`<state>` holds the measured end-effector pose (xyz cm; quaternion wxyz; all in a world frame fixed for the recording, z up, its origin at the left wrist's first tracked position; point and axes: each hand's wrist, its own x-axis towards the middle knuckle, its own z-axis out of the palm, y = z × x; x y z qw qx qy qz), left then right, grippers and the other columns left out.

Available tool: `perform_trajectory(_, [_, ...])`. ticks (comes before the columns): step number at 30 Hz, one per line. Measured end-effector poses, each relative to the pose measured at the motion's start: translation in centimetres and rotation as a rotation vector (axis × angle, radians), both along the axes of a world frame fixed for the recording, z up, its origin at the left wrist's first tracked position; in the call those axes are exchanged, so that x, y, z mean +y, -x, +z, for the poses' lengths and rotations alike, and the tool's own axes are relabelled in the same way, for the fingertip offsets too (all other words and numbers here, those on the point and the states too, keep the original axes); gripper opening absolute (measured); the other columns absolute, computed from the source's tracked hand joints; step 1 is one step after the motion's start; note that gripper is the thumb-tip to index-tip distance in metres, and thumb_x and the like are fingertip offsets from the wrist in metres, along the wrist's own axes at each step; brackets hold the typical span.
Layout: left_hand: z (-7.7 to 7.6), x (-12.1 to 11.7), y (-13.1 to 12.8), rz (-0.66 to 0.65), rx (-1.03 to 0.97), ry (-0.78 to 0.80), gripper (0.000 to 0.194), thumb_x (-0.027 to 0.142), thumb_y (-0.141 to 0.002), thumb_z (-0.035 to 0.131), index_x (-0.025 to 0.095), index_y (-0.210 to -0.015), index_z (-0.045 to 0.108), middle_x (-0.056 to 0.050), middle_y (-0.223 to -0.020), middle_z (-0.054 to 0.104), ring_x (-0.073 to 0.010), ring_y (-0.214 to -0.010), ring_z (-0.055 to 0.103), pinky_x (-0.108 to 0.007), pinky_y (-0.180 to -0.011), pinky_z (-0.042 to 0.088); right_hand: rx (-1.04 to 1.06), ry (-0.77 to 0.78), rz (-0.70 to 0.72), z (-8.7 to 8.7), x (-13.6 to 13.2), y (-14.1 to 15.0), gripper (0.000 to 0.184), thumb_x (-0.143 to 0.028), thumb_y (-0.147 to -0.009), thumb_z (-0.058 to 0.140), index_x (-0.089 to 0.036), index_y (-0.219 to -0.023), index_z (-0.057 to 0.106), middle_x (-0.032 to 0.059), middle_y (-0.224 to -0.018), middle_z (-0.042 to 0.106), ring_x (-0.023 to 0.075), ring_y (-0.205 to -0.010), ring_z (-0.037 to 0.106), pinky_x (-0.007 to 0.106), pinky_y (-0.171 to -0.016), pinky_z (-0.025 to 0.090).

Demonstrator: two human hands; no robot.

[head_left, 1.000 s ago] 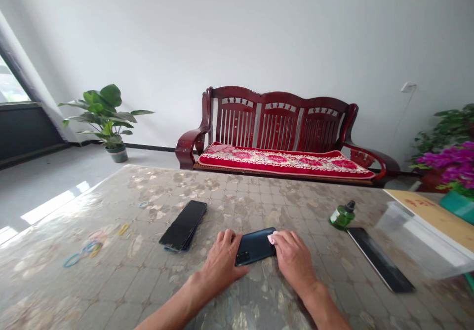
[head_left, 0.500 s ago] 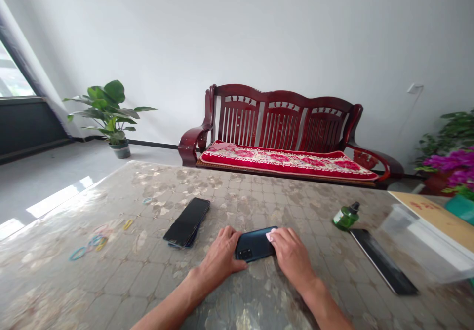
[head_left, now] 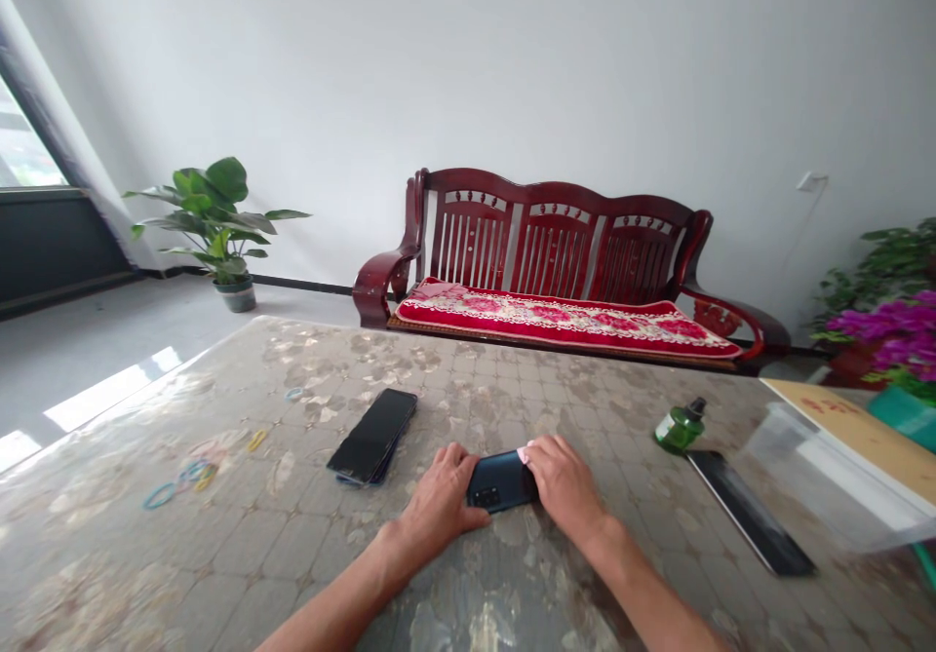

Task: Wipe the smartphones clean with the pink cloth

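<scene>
A dark blue smartphone (head_left: 504,481) lies back side up near the table's front, its camera block toward the left end. My left hand (head_left: 448,494) grips that end, thumb along the near edge and fingers at the far edge. Pinched in my right hand (head_left: 565,484) is a small pale pink cloth (head_left: 524,455), pressed against the phone's right end; most of it is hidden by the fingers. To the left, a black phone (head_left: 374,433) rests screen up on top of another phone, of which only a blue edge shows.
Several coloured rubber bands (head_left: 191,477) lie at the left of the patterned table (head_left: 292,545). On the right stand a green spray bottle (head_left: 680,426), a long black flat object (head_left: 750,511) and a clear plastic box (head_left: 819,477). Behind the table is a wooden bench (head_left: 556,243).
My right hand has shifted slightly left and away from me along the phone's right end, and less of the pink cloth shows. My left hand keeps its hold.
</scene>
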<state>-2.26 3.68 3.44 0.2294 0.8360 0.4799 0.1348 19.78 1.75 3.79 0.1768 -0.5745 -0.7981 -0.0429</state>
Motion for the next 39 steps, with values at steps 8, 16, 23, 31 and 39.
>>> perform_trajectory(8, [0.1,0.4,-0.1,-0.019,-0.013,-0.007,0.052,0.029,-0.069,0.078,0.019,-0.117,0.062,-0.007,-0.115,0.056,-0.0257,-0.109,0.051,-0.03,-0.095,0.041,0.002,0.001,-0.015,-0.4,0.3,3.0,0.02,-0.014,-0.097,0.052,-0.023,-0.091,0.068,0.002,-0.093,0.066,0.0197,-0.091,0.056,0.03,-0.081,0.042])
perform_trajectory(16, [0.8,0.4,0.0,-0.017,0.012,0.021,0.049,0.027,-0.07,0.075,0.02,-0.116,0.061,-0.008,-0.117,0.055,-0.0262,-0.111,0.05,-0.031,-0.096,0.041,-0.027,0.0,-0.058,-0.1,0.0,0.8,0.019,-0.009,-0.095,0.053,-0.022,-0.09,0.067,0.0026,-0.093,0.066,0.0209,-0.091,0.055,0.031,-0.081,0.041])
perform_trajectory(23, [1.0,0.3,-0.1,-0.015,0.036,0.025,0.049,0.025,-0.07,0.073,0.021,-0.117,0.06,-0.007,-0.118,0.055,-0.0254,-0.112,0.05,-0.03,-0.097,0.041,0.002,-0.017,-0.047,-0.4,-1.1,0.8,0.02,-0.007,-0.094,0.052,-0.022,-0.09,0.065,0.0028,-0.092,0.064,0.0207,-0.089,0.055,0.031,-0.08,0.042])
perform_trajectory(31, [1.4,0.2,-0.3,-0.002,0.046,0.024,0.049,0.025,-0.071,0.071,0.022,-0.118,0.058,-0.007,-0.119,0.054,-0.0256,-0.114,0.05,-0.03,-0.098,0.041,0.016,-0.055,-0.015,-0.4,-1.7,-1.1,0.024,-0.007,-0.095,0.048,-0.023,-0.089,0.065,0.0026,-0.09,0.064,0.0204,-0.086,0.056,0.032,-0.077,0.042])
perform_trajectory(39, [1.3,0.3,-0.5,0.014,0.044,0.008,0.05,0.023,-0.07,0.068,0.019,-0.119,0.059,-0.008,-0.119,0.054,-0.0255,-0.113,0.051,-0.029,-0.099,0.041,-0.013,-0.07,-0.021,-1.1,-2.4,-0.2,0.023,-0.007,-0.096,0.047,-0.022,-0.092,0.064,0.0033,-0.09,0.062,0.0212,-0.086,0.055,0.034,-0.078,0.042])
